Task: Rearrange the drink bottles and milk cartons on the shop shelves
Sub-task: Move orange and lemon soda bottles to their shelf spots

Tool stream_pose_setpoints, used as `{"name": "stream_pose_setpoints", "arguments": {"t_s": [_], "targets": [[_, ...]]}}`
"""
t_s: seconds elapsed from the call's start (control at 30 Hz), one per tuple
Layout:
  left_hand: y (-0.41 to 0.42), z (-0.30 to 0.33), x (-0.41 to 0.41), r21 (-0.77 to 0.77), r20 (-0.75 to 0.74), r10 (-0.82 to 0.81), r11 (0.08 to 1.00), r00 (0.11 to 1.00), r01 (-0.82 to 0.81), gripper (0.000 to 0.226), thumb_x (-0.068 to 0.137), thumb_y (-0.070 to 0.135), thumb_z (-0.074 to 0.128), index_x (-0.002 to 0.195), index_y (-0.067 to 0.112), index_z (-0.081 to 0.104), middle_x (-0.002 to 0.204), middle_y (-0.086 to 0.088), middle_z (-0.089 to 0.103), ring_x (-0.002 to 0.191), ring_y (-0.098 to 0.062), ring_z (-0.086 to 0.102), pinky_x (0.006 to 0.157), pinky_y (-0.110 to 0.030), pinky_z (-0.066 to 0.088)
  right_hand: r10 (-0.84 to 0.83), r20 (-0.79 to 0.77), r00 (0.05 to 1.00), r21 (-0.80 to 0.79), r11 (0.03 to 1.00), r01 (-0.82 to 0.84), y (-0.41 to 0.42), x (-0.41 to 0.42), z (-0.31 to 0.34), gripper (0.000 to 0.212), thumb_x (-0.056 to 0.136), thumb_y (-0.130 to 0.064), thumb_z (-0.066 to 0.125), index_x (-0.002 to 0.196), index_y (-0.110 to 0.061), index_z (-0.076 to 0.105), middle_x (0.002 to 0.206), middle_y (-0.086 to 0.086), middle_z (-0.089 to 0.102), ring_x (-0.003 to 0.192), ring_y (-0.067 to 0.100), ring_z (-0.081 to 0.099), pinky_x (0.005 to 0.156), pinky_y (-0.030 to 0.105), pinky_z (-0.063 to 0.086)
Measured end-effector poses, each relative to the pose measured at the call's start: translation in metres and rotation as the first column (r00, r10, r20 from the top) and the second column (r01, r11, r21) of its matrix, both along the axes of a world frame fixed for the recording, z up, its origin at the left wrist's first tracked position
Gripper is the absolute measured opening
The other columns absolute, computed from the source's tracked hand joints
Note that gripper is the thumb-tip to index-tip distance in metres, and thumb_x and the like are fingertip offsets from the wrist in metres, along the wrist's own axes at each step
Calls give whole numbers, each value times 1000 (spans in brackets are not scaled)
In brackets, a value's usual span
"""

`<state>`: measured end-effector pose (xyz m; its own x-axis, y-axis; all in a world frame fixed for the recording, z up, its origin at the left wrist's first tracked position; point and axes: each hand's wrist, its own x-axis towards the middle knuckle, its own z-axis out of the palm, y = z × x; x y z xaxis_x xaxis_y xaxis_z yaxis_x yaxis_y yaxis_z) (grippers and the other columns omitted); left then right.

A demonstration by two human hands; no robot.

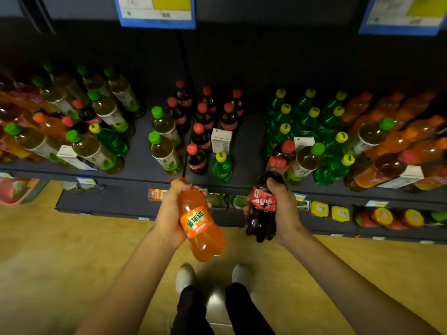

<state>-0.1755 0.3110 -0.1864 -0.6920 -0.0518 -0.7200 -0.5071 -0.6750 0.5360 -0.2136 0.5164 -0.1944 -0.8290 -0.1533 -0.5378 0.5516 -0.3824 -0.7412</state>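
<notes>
You're holding two bottles off the shelf (242, 180): left hand (169, 213) fingers curled round the orange soda bottle (200, 226), right hand (283, 209) wrapped round the cola bottle (262, 209). Cola row (205, 117) is sitting centre, orange row (399, 122) far right; place upright, one at a time.

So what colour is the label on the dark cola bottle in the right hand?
Red with white lettering, seen in the head view on the cola bottle gripped by the right hand.
</notes>
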Motion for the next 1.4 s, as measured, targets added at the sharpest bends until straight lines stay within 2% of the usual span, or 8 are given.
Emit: {"name": "stream_pose_setpoints", "arguments": {"t_s": [0.17, 0.33, 0.43, 0.67, 0.97, 1.2, 1.3, 1.4], "targets": [[-3, -13, -23, -71, -48, -57, 996, 997, 53, 17, 83, 26, 57, 94, 14, 61, 84, -9, 67, 65, -23, 65, 65, -33, 54, -34, 31, 999, 22, 999, 33, 2, -13, 0, 65, 79, -53, 69, 114, 0, 58, 83, 22, 64, 65, 34, 65, 66, 42, 56], [-5, -34, -58, -195, -58, -236, 956, 970, 221, 56, 72, 28, 67, 124, 17, 48, 114, -23, 68, 78, -33, 70, 69, -42, 55, -86, 34, 996, 75, 994, 83, -5, -16, 3, 61, 69, -52, 63, 111, -7, 59, 81, 17, 67, 62, 28, 67, 58, 35, 58], [-3, -49, -81, -256, -78, -265, 937, 961, 238, 65, 78, 21, 68, 138, 26, 43, 117, -19, 65, 97, -37, 70, 73, -50, 56, -102, 33, 994, 116, 988, 98, -11, -14, 6, 62, 68, -53, 64, 110, -8, 62, 85, 18, 69, 69, 31, 69, 65, 39, 58], [-2, -61, -114, -238, 3, -369, 903, 930, 359, 36, 89, 21, 61, 125, 20, 55, 121, -20, 66, 71, -31, 69, 68, -41, 56, -140, 44, 989, 125, 983, 133, -15, -13, 5, 70, 75, -55, 68, 117, 0, 60, 91, 23, 66, 73, 34, 68, 63, 38, 58], [-5, -65, -122, -165, 29, -348, 923, 937, 348, 50, 87, 26, 61, 135, 21, 52, 120, -13, 69, 73, -27, 70, 67, -38, 56, -149, 97, 984, 83, 986, 141, -20, -15, 5, 70, 68, -57, 65, 121, -11, 59, 103, 27, 67, 87, 39, 67, 74, 44, 58], [-17, -57, -96, -111, 36, -401, 909, 915, 403, 34, 90, 25, 57, 122, 13, 60, 115, -13, 71, 75, -25, 69, 73, -37, 54, -73, 167, 983, 22, 997, 70, -18, -26, -2, 81, 66, -56, 72, 131, -11, 54, 101, 19, 70, 78, 32, 71, 64, 39, 59], [-27, -49, -81, -145, 35, -446, 883, 894, 447, 35, 90, 24, 57, 122, 11, 59, 112, -14, 73, 78, -26, 70, 75, -38, 54, -45, 159, 986, 128, 991, 25, -22, -32, -11, 62, 70, -43, 79, 124, -20, 58, 107, 13, 72, 87, 29, 73, 71, 45, 60], [-38, -42, -62, -152, 49, -461, 874, 886, 462, 37, 90, 24, 58, 124, 10, 58, 111, -16, 72, 76, -27, 69, 74, -38, 54, -35, 1, 999, 337, 941, 32, -33, -42, -25, 53, 66, -42, 87, 110, -22, 65, 104, 3, 74, 99, 21, 71, 91, 46, 56]]}}
